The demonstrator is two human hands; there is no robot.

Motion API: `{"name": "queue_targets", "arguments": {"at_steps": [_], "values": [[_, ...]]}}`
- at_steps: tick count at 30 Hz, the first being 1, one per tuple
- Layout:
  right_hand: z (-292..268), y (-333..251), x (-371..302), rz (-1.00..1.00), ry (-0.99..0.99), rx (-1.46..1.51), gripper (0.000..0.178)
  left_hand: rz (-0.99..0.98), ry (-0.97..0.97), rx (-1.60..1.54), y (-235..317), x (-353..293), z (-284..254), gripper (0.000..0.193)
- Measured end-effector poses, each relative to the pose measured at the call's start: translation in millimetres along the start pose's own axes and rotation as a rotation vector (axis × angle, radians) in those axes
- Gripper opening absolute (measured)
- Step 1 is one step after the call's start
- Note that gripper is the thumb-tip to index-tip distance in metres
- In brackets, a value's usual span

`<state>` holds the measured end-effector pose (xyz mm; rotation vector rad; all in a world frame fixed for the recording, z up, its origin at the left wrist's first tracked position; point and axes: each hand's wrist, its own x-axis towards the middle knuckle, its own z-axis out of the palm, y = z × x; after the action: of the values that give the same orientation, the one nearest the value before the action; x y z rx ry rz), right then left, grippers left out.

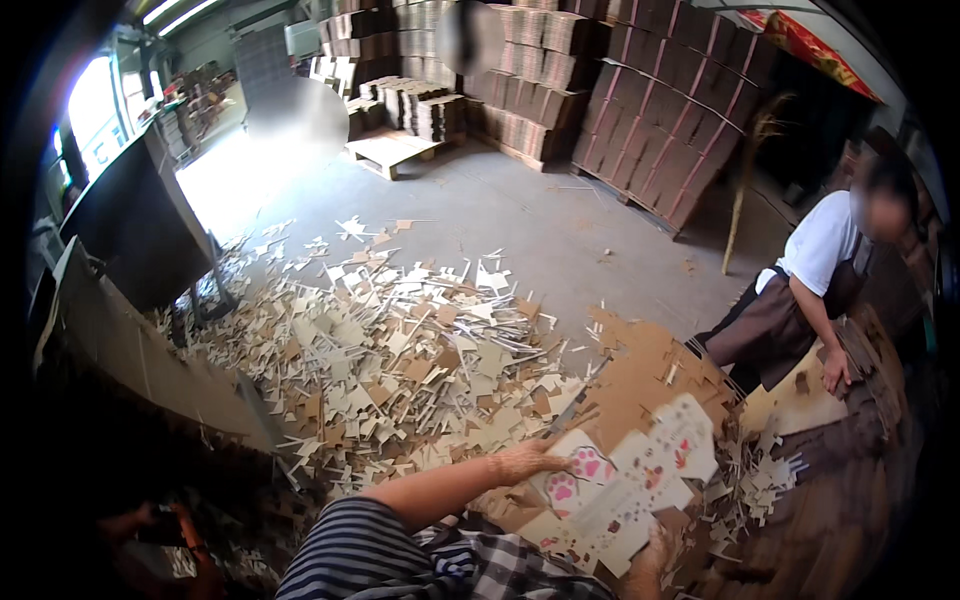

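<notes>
A white die-cut cardboard sheet point(630, 478) with pink paw prints and small coloured figures lies slanting in front of me. My left hand point(535, 461) grips its left edge, beside the large paw prints. At its near right edge is my right hand point(655, 552), with the fingers curled round the board and partly hidden. Under and beyond the sheet is a brown cardboard stack point(650, 355) with notched edges.
Cardboard offcuts point(400, 350) heap on the floor ahead and left. A co-worker point(825, 250) in a dark apron stands at the right, a hand on a board stack. Strapped cardboard stacks point(665, 110), a wooden pallet point(395, 148) and an upright broom point(742, 190) are farther back.
</notes>
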<state>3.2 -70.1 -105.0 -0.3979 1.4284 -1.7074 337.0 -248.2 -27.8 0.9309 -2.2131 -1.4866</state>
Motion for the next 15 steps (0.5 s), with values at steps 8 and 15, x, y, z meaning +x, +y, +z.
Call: {"name": "queue_targets", "arguments": {"at_steps": [8,15], "values": [[49.3,-27.8,18.4,0.08,-0.181,-0.203,0.019,-0.299,0.372,-1.034,23.3,-21.6,28.0,0.041],[17.6,-72.9,-60.2,-0.121,0.062,-0.268,0.037,-0.126,-0.071,-0.996,26.8,31.4,29.6,0.051]]}}
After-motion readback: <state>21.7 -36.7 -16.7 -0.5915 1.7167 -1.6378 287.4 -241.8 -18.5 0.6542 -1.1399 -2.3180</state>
